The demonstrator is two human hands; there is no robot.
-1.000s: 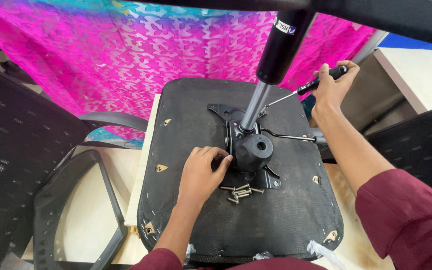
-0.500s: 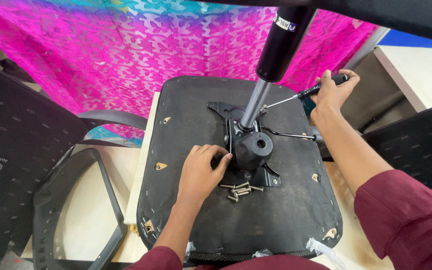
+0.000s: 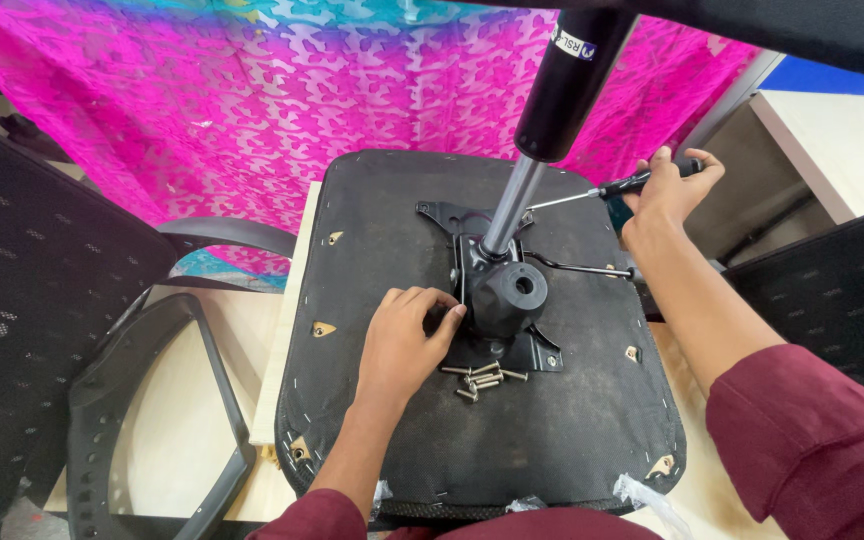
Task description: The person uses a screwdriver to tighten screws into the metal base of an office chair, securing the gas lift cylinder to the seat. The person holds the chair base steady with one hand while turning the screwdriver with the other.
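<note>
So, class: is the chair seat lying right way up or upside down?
Upside down. The chair seat shows its stapled underside, with the metal bracket and gas cylinder pointing up, and loose screws resting on it.

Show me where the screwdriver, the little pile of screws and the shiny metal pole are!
screwdriver (image 3: 642, 182), head view, on its black handle by the right hand.
screws (image 3: 480, 377), head view, middle of the loose pile.
metal pole (image 3: 508, 208), head view, on its silver lower part.
</note>
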